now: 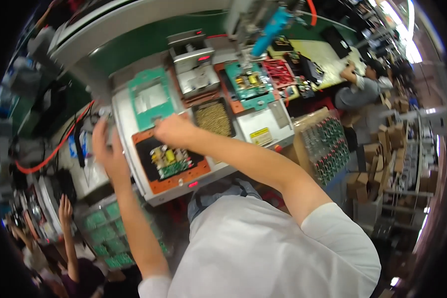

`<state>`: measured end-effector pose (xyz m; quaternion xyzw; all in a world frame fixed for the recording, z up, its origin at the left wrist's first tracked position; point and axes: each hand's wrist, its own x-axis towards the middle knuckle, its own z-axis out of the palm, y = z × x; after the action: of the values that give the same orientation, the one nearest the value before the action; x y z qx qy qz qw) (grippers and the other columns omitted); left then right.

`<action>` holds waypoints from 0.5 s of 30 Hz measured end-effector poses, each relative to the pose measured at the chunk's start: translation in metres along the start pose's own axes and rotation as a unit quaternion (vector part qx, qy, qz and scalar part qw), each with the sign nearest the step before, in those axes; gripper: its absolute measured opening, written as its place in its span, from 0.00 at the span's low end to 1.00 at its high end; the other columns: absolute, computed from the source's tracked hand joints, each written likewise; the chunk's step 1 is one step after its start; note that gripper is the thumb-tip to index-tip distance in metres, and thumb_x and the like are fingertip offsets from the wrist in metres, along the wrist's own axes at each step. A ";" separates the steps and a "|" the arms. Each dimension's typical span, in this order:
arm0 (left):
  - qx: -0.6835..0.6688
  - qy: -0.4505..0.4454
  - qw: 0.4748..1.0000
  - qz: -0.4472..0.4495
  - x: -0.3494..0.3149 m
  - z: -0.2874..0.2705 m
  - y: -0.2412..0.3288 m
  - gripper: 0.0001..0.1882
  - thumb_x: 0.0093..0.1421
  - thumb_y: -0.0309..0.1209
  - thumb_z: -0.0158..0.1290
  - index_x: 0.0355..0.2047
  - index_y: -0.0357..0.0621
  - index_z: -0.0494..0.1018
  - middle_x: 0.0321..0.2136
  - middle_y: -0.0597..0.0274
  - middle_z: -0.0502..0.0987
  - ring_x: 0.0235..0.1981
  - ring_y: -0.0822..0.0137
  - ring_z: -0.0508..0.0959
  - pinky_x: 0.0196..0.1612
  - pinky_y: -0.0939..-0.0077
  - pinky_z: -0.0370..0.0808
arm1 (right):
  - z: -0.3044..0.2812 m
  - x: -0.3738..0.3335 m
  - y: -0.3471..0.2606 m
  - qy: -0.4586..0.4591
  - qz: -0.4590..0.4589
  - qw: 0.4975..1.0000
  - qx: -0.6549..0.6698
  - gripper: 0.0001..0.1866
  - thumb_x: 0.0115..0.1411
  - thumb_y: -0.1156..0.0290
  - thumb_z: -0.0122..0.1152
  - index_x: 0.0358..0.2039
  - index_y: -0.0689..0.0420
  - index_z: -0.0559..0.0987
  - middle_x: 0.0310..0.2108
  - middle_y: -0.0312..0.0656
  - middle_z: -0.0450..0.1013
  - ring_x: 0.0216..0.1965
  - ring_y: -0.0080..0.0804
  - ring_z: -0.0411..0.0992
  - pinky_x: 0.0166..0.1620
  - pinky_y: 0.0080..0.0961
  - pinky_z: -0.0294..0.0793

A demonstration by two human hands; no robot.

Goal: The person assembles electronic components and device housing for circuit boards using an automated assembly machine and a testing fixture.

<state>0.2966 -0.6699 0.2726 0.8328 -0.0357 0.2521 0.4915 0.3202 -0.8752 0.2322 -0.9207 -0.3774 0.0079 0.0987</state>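
A circuit board [171, 161] with yellow and white parts lies in a black bed inside an orange fixture [179, 186] on the near left of a white machine. My right hand [175, 131] is closed over the fixture's far edge, its fingertips mostly hidden; what they may hold cannot be made out. Just beyond that hand lies a teal frame plate [138, 110] with a rectangular opening. Left of the fixture, my left hand [110, 154] is raised off the machine, blurred by motion, with fingers stretched out and nothing visible in it.
A black tray of small brass-coloured pieces [212, 118] sits right of the fixture, below a metal feeder box [193, 62]. A second board [251, 82] lies under a blue-cylinder tool head [269, 32]. Stacked green boards [328, 149] stand right; co-workers sit right and lower left.
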 end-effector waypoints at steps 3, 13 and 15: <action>-0.004 0.117 0.977 -0.177 -0.105 -0.071 -0.026 0.26 0.66 0.26 0.53 0.63 0.37 0.61 0.60 0.53 0.67 0.58 0.59 0.71 0.61 0.67 0.67 | -0.044 -0.009 -0.034 0.150 -0.026 0.988 0.016 0.05 0.46 0.72 0.60 0.21 0.61 0.79 0.28 0.48 0.74 0.28 0.41 0.78 0.28 0.36 0.78; -0.500 -0.066 0.795 -0.336 -0.182 -0.023 0.074 0.43 0.58 0.39 0.65 0.67 0.40 0.55 0.59 0.54 0.69 0.58 0.55 0.73 0.57 0.56 0.75 | -0.088 -0.120 0.021 0.307 -0.018 0.933 0.188 0.07 0.58 0.72 0.61 0.38 0.55 0.81 0.35 0.40 0.78 0.38 0.38 0.77 0.41 0.33 0.78; -0.473 -0.038 0.815 -0.333 -0.194 -0.023 0.079 0.43 0.58 0.41 0.65 0.67 0.40 0.56 0.58 0.54 0.69 0.57 0.56 0.74 0.57 0.56 0.75 | -0.081 -0.134 0.099 0.330 0.154 0.895 0.258 0.08 0.57 0.76 0.60 0.37 0.61 0.81 0.37 0.44 0.78 0.38 0.39 0.77 0.41 0.31 0.77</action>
<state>0.0943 -0.7277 0.2565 0.4679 0.1099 -0.0067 0.8769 0.2999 -1.0519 0.2846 -0.8590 -0.1617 -0.1846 0.4494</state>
